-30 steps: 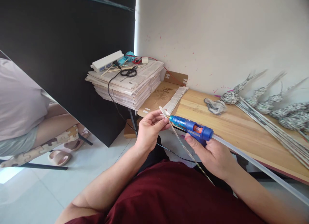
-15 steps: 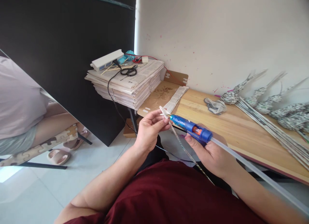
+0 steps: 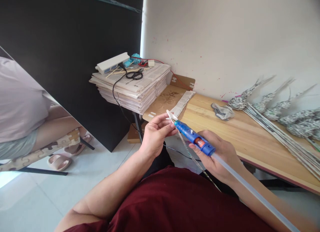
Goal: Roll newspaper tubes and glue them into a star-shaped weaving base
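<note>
Between the thumb and fingers of my left hand (image 3: 158, 133) is the end of a thin rolled newspaper strip (image 3: 189, 151). Its pale, pointed tip sticks up above the fingers, and the rest slants down toward my lap. My right hand (image 3: 217, 155) is wrapped round a blue glue gun (image 3: 193, 136). The gun's nozzle end is at the strip's tip, close to my left fingertips; whether they touch I cannot tell. A long translucent glue stick (image 3: 252, 183) runs out of the gun's back over my right forearm.
A wooden table (image 3: 212, 125) bears a newspaper stack (image 3: 132, 92) with a white power strip (image 3: 112, 62) and black cable on top. Bundled paper rods (image 3: 277, 133), woven paper pieces (image 3: 271, 110) and a crumpled grey cloth (image 3: 222, 111) lie to the right. Another person (image 3: 22, 108) sits at left.
My right hand has tilted the glue gun, its back end moving down and slightly left. The left hand stays nearly still, with the strip in its fingers.
</note>
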### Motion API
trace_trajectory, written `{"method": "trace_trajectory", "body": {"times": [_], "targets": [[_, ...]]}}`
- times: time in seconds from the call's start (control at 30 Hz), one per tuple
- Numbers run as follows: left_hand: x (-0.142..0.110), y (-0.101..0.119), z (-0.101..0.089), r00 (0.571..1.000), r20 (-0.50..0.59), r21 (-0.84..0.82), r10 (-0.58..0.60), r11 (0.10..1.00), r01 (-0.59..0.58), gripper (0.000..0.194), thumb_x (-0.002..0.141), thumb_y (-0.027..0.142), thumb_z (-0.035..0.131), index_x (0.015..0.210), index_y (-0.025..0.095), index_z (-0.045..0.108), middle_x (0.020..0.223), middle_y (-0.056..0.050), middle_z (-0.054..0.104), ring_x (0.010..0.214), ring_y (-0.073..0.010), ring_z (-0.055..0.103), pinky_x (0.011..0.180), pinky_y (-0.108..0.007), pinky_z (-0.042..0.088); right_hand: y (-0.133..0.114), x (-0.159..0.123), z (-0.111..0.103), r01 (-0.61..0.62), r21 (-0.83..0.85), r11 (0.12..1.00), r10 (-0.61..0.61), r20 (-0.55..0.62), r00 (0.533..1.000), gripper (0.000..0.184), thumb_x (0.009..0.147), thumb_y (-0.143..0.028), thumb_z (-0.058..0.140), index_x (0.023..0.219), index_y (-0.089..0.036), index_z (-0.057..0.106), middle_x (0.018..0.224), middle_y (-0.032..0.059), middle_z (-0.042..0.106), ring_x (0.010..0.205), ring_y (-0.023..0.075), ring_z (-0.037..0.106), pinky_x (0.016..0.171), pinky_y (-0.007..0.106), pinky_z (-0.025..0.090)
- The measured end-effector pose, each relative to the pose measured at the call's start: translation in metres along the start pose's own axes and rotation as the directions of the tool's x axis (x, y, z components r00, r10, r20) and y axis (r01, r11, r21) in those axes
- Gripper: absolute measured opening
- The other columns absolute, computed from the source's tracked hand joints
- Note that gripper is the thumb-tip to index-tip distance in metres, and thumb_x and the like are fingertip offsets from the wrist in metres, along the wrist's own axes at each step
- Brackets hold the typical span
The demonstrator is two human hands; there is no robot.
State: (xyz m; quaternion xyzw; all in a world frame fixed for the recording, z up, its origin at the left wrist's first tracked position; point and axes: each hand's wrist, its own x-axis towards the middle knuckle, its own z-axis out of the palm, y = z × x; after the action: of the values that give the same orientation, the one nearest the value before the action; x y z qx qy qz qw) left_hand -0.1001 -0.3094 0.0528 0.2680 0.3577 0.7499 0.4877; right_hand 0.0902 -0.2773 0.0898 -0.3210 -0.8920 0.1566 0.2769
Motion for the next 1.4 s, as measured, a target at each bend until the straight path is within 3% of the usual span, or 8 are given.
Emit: {"method": "trace_trajectory", "body": {"times": [0.13, 0.23, 0.47, 0.7, 0.97, 1.27, 1.4], "targets": [[0.000, 0.000, 0.000, 1.000, -0.006, -0.019, -0.025, 1.000, 0.025, 0.044, 0.061, 0.019, 0.084, 0.101, 0.018, 0.067, 0.079, -0.001, 0.069, 0.074, -0.0146, 0.069, 0.069, -0.026, 0.057, 0.006, 0.002, -0.003, -0.116, 0.214, 0.970, 0.108, 0.050, 0.993, 0.019, 0.090, -0.042, 0.055, 0.090, -0.024, 0.059, 0.068, 0.0002, 0.060, 0.062, 0.0167, 0.059, 0.062, 0.028, 0.047], [-0.001, 0.000, -0.001, 0.999, 0.017, -0.020, -0.048, 0.999, 0.048, 0.045, 0.062, 0.019, 0.083, 0.104, 0.017, 0.066, 0.081, -0.002, 0.070, 0.075, -0.0155, 0.070, 0.068, -0.025, 0.057, 0.015, 0.003, -0.001, -0.233, 0.434, 0.870, 0.181, 0.159, 0.971, 0.026, 0.092, -0.045, 0.050, 0.091, -0.021, 0.060, 0.058, -0.0023, 0.054, 0.051, 0.0136, 0.052, 0.060, 0.029, 0.047], [-0.002, -0.001, -0.002, 0.998, 0.055, 0.013, -0.041, 0.999, 0.040, 0.046, 0.065, 0.020, 0.081, 0.108, 0.019, 0.066, 0.085, -0.003, 0.071, 0.078, -0.0176, 0.071, 0.067, -0.024, 0.057, 0.023, 0.010, -0.001, -0.345, 0.650, 0.677, 0.197, 0.291, 0.936, 0.030, 0.092, -0.046, 0.051, 0.087, -0.018, 0.059, 0.081, 0.0018, 0.061, 0.045, 0.0062, 0.047, 0.047, 0.025, 0.040], [-0.003, 0.000, -0.002, 0.996, 0.069, -0.010, -0.051, 0.999, 0.052, 0.045, 0.064, 0.018, 0.082, 0.106, 0.018, 0.067, 0.078, -0.001, 0.069, 0.076, -0.0184, 0.071, 0.066, -0.024, 0.058, 0.026, 0.010, -0.004, -0.422, 0.705, 0.570, 0.188, 0.388, 0.902, 0.032, 0.091, -0.048, 0.051, 0.086, -0.017, 0.058, 0.081, 0.0019, 0.057, 0.042, 0.0046, 0.046, 0.037, 0.022, 0.031], [-0.004, 0.001, -0.002, 0.992, 0.103, 0.022, -0.068, 0.998, 0.066, 0.045, 0.066, 0.019, 0.081, 0.109, 0.017, 0.066, 0.084, -0.004, 0.071, 0.076, -0.0169, 0.071, 0.066, -0.023, 0.058, 0.029, 0.017, -0.003, -0.404, 0.712, 0.574, 0.192, 0.363, 0.912, 0.031, 0.092, -0.046, 0.052, 0.085, -0.017, 0.059, 0.080, 0.0011, 0.056, 0.043, 0.0036, 0.046, 0.040, 0.022, 0.034], [-0.003, 0.001, -0.005, 0.994, 0.087, 0.013, -0.064, 0.998, 0.063, 0.046, 0.066, 0.018, 0.081, 0.109, 0.018, 0.066, 0.084, -0.004, 0.071, 0.079, -0.0191, 0.071, 0.067, -0.024, 0.058, 0.029, 0.016, -0.011, -0.479, 0.684, 0.550, 0.226, 0.430, 0.874, 0.033, 0.090, -0.048, 0.054, 0.084, -0.016, 0.058, 0.080, 0.0014, 0.056, 0.042, 0.0036, 0.046, 0.038, 0.021, 0.031], [-0.004, 0.001, -0.004, 0.991, 0.101, 0.019, -0.083, 0.997, 0.081, 0.046, 0.066, 0.019, 0.081, 0.110, 0.017, 0.066, 0.085, -0.005, 0.071, 0.077, -0.0180, 0.071, 0.066, -0.023, 0.058, 0.029, 0.020, -0.009, -0.464, 0.699, 0.544, 0.235, 0.404, 0.884, 0.033, 0.089, -0.049, 0.055, 0.083, -0.016, 0.057, 0.078, 0.0011, 0.056, 0.041, 0.0038, 0.046, 0.038, 0.022, 0.032]]}}
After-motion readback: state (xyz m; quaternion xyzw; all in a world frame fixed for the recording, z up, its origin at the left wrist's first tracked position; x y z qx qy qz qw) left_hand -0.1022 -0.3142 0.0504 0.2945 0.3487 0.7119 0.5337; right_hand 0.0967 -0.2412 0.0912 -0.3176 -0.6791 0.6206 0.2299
